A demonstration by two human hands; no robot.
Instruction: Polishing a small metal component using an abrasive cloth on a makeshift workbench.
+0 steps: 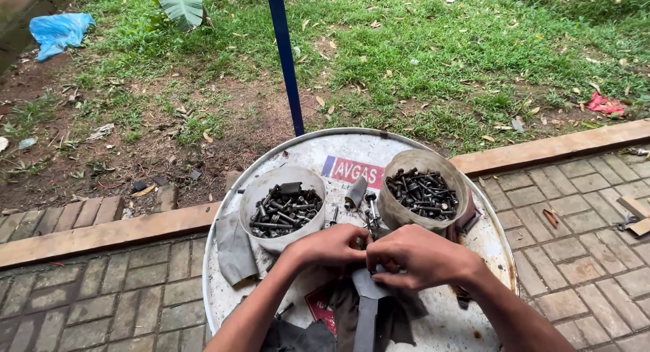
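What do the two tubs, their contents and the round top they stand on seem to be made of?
Both tubs, left tub and right tub, look like thin pale plastic, with bent, uneven rims. The bolts inside look like dark, dull steel, perhaps oily. The round top looks like white-painted sheet metal, probably a drum lid: raised rim, stains, worn paint.

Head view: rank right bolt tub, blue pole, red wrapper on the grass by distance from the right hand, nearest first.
From the right hand:
1. Right bolt tub, just above the hand on the drum top.
2. Blue pole, upper left, beyond the drum.
3. Red wrapper, far right on the grass.
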